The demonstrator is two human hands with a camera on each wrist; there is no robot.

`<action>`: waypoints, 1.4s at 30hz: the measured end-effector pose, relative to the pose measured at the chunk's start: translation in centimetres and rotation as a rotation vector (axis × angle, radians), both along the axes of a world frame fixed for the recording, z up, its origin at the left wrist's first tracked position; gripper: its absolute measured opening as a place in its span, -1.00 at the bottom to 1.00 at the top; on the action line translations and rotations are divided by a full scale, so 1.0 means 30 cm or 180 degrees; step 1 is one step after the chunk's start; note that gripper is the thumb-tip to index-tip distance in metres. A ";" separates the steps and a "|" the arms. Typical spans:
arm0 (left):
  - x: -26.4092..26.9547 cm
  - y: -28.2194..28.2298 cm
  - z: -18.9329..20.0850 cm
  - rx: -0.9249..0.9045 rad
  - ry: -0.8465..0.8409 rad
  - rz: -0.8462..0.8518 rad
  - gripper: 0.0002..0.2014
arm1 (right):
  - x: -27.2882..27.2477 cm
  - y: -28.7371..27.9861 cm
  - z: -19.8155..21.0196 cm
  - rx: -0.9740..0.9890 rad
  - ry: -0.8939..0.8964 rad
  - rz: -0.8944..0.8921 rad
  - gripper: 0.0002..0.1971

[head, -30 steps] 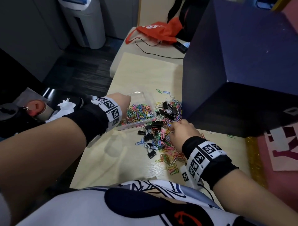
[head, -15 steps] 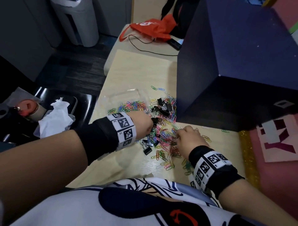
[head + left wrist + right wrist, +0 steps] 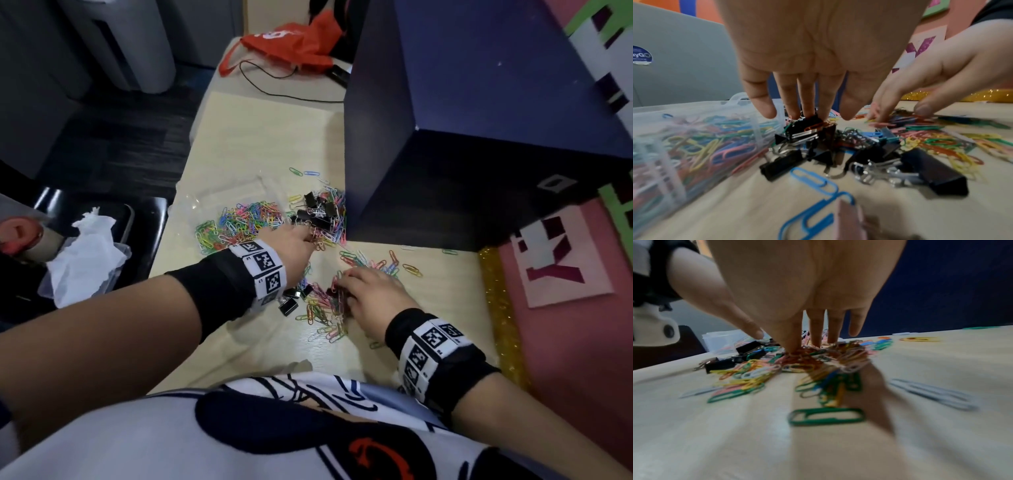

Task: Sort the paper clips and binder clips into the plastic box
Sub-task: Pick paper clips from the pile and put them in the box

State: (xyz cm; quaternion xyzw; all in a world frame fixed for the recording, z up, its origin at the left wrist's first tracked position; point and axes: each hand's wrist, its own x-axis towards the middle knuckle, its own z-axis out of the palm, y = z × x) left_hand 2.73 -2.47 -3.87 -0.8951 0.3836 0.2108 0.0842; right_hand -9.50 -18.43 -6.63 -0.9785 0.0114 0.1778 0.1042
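The clear plastic box (image 3: 219, 200) (image 3: 684, 139) lies on the wooden table (image 3: 267, 137), with coloured paper clips (image 3: 239, 222) heaped in it. Right of it lie black binder clips (image 3: 318, 212) (image 3: 809, 125) mixed with loose paper clips (image 3: 325, 308) (image 3: 818, 363). My left hand (image 3: 310, 236) (image 3: 805, 113) reaches beside the box, straight fingers touching the binder clips without gripping any. My right hand (image 3: 339, 284) (image 3: 813, 344) presses its spread fingertips onto the loose paper clips near the table's front. More binder clips (image 3: 289, 305) lie under my left wrist.
A big dark blue box (image 3: 479, 120) stands close to the right of the pile. An orange bag (image 3: 291, 44) and a black cable (image 3: 284, 92) lie at the far end. Crumpled tissue (image 3: 85, 253) sits off the table's left edge; a pink board (image 3: 565, 274) lies to the right.
My left hand has left the plastic box and come right, down onto the binder clips. My right hand has slid nearer along the paper clip pile.
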 end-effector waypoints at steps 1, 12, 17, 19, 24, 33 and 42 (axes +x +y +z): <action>-0.002 -0.004 0.002 0.0023 -0.0027 0.0010 -0.57 | -0.014 -0.023 0.002 0.0034 -0.0095 -0.0107 -0.59; -0.158 -0.129 -0.008 -0.0183 0.0309 -0.0818 -0.55 | -0.006 -0.164 0.003 0.0347 0.0382 -0.0844 -0.43; -0.158 -0.144 -0.004 -0.0394 0.0414 -0.0628 -0.58 | -0.064 -0.157 0.017 0.0365 -0.0164 -0.0877 -0.62; -0.133 -0.158 -0.001 -0.0416 0.0402 -0.0378 -0.55 | -0.041 -0.213 0.045 0.0239 -0.0047 -0.1503 -0.64; -0.094 -0.173 -0.003 -0.0267 0.0357 -0.0238 -0.45 | 0.018 -0.369 0.047 -0.0294 0.0420 -0.2231 -0.41; -0.084 -0.191 0.011 -0.0327 0.0406 -0.0046 -0.61 | 0.020 -0.150 0.044 -0.0222 0.0199 -0.1091 -0.70; -0.079 -0.181 -0.004 -0.0140 0.0388 -0.0034 -0.49 | 0.065 -0.213 0.025 -0.0107 0.0223 -0.1461 -0.52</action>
